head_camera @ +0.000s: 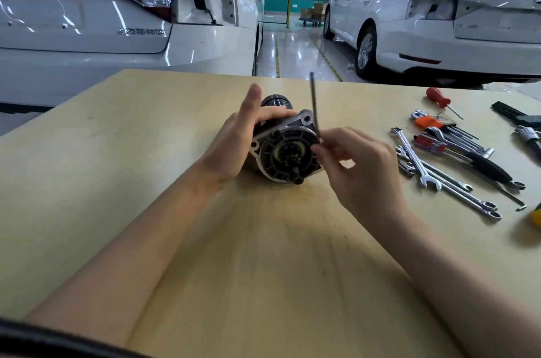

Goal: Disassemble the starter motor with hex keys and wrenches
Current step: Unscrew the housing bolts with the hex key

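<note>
The starter motor [281, 149] lies on its side on the wooden table [146, 152], its round drive end with the pinion gear facing me. My left hand [234, 141] holds the motor's body from the left, thumb over the top and index finger raised. My right hand [360, 170] pinches a long dark hex key [314, 105] near its bend, at the right edge of the drive end. The key's long arm stands almost upright above the motor.
To the right on the table lie several combination wrenches [415, 161], a hex key set in an orange holder [430, 122], a red-handled screwdriver [438, 97], a ratchet [530, 136] and other tools. Two white cars [117, 20] are parked beyond the far edge.
</note>
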Motion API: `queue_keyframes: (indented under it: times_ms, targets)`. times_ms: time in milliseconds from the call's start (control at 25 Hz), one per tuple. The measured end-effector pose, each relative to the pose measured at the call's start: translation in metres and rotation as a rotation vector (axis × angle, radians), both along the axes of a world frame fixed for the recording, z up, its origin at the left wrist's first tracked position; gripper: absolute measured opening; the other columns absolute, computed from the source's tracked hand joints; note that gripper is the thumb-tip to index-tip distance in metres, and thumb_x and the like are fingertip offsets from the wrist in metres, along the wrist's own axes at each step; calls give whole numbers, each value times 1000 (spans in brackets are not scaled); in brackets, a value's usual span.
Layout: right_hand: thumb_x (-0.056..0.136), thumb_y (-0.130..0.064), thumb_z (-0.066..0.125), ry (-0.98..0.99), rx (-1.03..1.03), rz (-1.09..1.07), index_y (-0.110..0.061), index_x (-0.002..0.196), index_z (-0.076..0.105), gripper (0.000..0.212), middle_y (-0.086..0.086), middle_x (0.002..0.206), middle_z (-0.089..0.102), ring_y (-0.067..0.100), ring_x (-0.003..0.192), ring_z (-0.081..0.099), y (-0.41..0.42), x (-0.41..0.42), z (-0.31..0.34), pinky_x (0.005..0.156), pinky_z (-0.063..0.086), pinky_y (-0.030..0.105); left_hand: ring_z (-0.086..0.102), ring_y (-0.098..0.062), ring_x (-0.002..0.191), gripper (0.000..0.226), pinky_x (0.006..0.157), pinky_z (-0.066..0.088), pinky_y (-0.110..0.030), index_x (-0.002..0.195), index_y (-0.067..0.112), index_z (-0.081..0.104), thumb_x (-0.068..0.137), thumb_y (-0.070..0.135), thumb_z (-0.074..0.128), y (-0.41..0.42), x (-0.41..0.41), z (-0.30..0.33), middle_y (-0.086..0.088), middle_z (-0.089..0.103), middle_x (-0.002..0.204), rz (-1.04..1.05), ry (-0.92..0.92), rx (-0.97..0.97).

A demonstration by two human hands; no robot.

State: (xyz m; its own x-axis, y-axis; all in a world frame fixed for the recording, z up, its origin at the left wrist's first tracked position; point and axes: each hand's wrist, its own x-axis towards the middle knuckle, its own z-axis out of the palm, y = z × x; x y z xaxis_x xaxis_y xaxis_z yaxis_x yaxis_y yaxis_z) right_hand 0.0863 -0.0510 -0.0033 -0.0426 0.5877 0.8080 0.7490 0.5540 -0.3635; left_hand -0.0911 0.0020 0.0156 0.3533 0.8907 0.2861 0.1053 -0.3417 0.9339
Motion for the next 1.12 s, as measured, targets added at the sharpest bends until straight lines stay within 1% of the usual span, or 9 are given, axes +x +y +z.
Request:
queue_keyframes:
  times_ms: [80, 200, 320, 600, 680, 760, 880, 960, 1120]
  targets:
    - [83, 4, 69, -169, 61, -5, 0, 99, 73, 17, 7, 71, 63, 26, 52, 54, 0, 2, 0, 47, 49, 34, 68, -10, 103, 77, 85, 51, -23, 100, 33, 73, 85, 69, 7, 3, -4, 2, 3, 74, 104, -23, -53, -69]
    - [77, 12, 71, -360, 38, -36, 0, 105, 73, 30, 10, 74, 61, 27, 62, 56, 1, 0, -1, 47, 51, 34, 63, -18, 115, 85, 105, 39, -42, 103, 28, 75, 82, 71, 5, 9, -7, 4, -4, 71, 114, -43, -97, -107]
    - [84, 8, 65, -442, -42, 33, -2, 108, 72, 27, 13, 81, 59, 29, 73, 56, 1, -2, 0, 50, 52, 42, 60, -24, 119, 87, 111, 31, -55, 104, 30, 74, 79, 74, 4, 13, -11, 4, -5, 68, 121, -43, -86, -121]
    - [79, 16, 61, -383, -41, 47, 3, 104, 70, 30, 15, 87, 60, 31, 76, 60, -2, -5, -3, 62, 54, 38, 67, -18, 105, 86, 87, 46, -36, 107, 26, 72, 88, 68, 0, 10, -9, 3, -4, 72, 112, -54, -82, -99]
    - [82, 13, 60, -234, -35, 51, 0, 97, 68, 22, 8, 87, 60, 18, 72, 55, -3, -7, -4, 65, 47, 23, 66, -19, 107, 86, 92, 46, -38, 106, 24, 71, 94, 63, -4, 10, -7, 2, -5, 72, 111, -37, -73, -88]
    - [86, 6, 60, 73, -117, 9, -10, 89, 63, 17, -3, 78, 59, 7, 65, 49, -4, -7, -3, 63, 40, 14, 65, -17, 108, 84, 97, 45, -36, 104, 23, 71, 96, 60, -4, 11, -6, 2, -4, 72, 110, -27, -73, -96]
    - [91, 3, 55, 785, -440, 109, -14, 85, 56, 17, 2, 73, 61, 14, 60, 62, -2, -2, 2, 59, 51, 28, 65, -7, 107, 56, 94, 48, -26, 108, 23, 69, 98, 54, 22, 7, -2, 2, 2, 71, 110, -7, -30, -33]
    - [92, 6, 52, 1136, -586, 230, -6, 91, 54, 12, 10, 73, 64, 19, 61, 68, -2, 1, 4, 58, 55, 26, 59, -5, 113, 26, 99, 45, -26, 114, 22, 66, 99, 34, 49, 5, 3, -3, 5, 67, 116, 56, 99, 94]
    - [91, 12, 49, 1410, -691, 354, 0, 92, 51, 12, 11, 60, 67, 29, 67, 72, -3, 1, 5, 60, 57, 27, 52, -9, 122, 34, 109, 39, -36, 125, 21, 62, 93, 32, 61, 4, 8, -11, 6, 61, 123, 123, 225, 231]
